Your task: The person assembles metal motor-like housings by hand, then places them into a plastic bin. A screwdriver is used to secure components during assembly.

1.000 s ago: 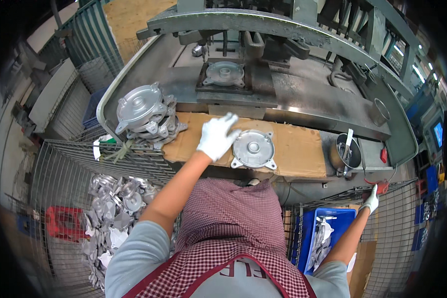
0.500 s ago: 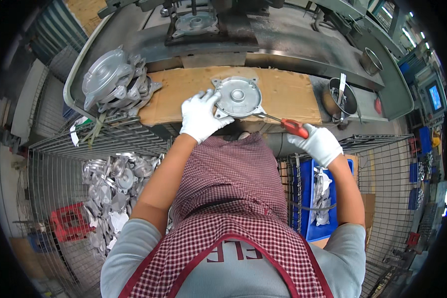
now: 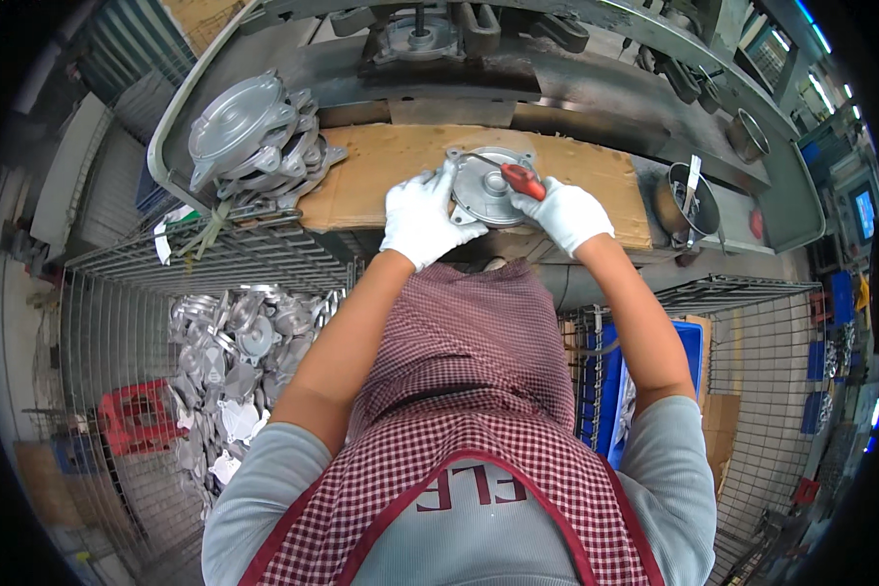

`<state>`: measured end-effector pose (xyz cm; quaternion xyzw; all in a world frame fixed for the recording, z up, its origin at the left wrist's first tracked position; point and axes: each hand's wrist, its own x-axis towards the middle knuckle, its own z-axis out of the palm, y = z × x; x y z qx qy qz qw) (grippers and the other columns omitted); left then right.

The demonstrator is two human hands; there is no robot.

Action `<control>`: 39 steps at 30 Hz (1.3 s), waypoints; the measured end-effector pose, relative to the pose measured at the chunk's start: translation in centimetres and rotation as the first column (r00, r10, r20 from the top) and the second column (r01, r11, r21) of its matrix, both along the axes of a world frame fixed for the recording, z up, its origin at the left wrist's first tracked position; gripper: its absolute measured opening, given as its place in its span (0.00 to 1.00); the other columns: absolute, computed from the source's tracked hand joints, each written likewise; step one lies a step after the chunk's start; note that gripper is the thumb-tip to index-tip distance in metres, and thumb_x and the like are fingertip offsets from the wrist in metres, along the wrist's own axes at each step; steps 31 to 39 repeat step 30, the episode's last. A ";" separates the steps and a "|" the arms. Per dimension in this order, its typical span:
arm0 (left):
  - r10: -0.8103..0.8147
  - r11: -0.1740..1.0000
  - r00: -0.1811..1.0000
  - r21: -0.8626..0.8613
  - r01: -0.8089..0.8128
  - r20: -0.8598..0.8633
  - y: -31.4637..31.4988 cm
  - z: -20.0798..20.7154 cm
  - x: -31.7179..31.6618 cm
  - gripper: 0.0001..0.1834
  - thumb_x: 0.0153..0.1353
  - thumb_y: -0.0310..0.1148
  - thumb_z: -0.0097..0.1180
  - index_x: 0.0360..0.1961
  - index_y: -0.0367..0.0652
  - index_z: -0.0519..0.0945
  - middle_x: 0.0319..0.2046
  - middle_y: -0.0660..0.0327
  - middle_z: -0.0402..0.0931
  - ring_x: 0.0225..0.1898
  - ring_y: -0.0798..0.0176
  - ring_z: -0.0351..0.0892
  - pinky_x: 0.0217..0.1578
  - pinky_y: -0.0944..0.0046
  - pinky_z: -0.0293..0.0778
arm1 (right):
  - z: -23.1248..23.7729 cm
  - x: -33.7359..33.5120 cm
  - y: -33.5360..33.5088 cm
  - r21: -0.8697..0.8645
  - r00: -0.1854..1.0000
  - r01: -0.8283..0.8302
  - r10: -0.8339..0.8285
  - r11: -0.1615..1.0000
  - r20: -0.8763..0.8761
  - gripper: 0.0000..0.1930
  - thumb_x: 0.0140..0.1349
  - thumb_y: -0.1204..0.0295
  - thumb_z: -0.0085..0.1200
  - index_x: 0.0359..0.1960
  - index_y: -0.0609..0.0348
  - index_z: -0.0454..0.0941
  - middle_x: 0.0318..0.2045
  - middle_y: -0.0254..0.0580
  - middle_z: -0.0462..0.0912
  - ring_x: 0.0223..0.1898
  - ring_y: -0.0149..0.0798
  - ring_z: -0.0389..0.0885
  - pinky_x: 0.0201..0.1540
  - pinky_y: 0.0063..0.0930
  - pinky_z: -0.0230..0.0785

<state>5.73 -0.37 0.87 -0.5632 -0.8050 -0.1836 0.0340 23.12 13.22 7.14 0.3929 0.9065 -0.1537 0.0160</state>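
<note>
A round silver cast-metal cover [image 3: 481, 203] with small lugs and a raised centre lies on the brown cardboard [image 3: 596, 181] in front of me. White-gloved, my left hand [image 3: 422, 217] grips its left side, thumb along the near edge. My right hand [image 3: 566, 215], also gloved, is closed around a red-handled tool [image 3: 523, 182] held over the cover. The tool's thin metal shaft points to the upper left, its tip near the cover's far-left rim. Whether the tip touches the metal I cannot tell.
Stacked metal covers [image 3: 249, 132] stand left of the cardboard; a metal pot [image 3: 687, 205] with tools stands right. Below, a wire basket holds many castings [image 3: 227, 366] at left, and a blue bin [image 3: 689, 342] sits at right. A machine fixture [image 3: 420, 39] lies beyond.
My right hand has swung the tool from the cover's near-right edge up over its far-left rim. The left hand still grips the cover's left side. The whole view has shifted slightly.
</note>
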 end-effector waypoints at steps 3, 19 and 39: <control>-0.006 1.000 0.999 0.021 0.007 -0.038 0.0 -0.7 -0.2 0.54 0.42 0.66 0.64 0.64 0.39 0.67 0.56 0.49 0.74 0.59 0.49 0.72 0.59 0.53 0.65 | 2.2 2.6 -2.0 -0.061 0.997 -0.038 0.041 0.997 0.060 0.31 0.59 0.41 0.50 0.44 0.59 0.78 0.37 0.59 0.83 0.42 0.57 0.82 0.46 0.46 0.72; -0.057 0.991 0.995 0.117 0.066 -0.078 0.4 -0.9 -0.4 0.43 0.40 0.60 0.67 0.55 0.44 0.77 0.54 0.52 0.77 0.56 0.52 0.76 0.57 0.55 0.70 | 0.7 6.2 3.8 0.029 0.983 0.182 -0.182 0.983 -0.008 0.30 0.60 0.43 0.50 0.43 0.63 0.76 0.40 0.61 0.82 0.47 0.58 0.79 0.50 0.46 0.69; -0.039 0.992 0.996 0.114 0.049 -0.086 0.3 -1.2 -0.6 0.40 0.40 0.59 0.68 0.53 0.47 0.79 0.56 0.53 0.76 0.57 0.53 0.75 0.57 0.55 0.69 | 2.8 9.1 -4.5 -0.034 0.995 0.019 -0.015 0.999 0.096 0.32 0.58 0.39 0.52 0.49 0.55 0.76 0.34 0.58 0.84 0.38 0.56 0.83 0.43 0.44 0.74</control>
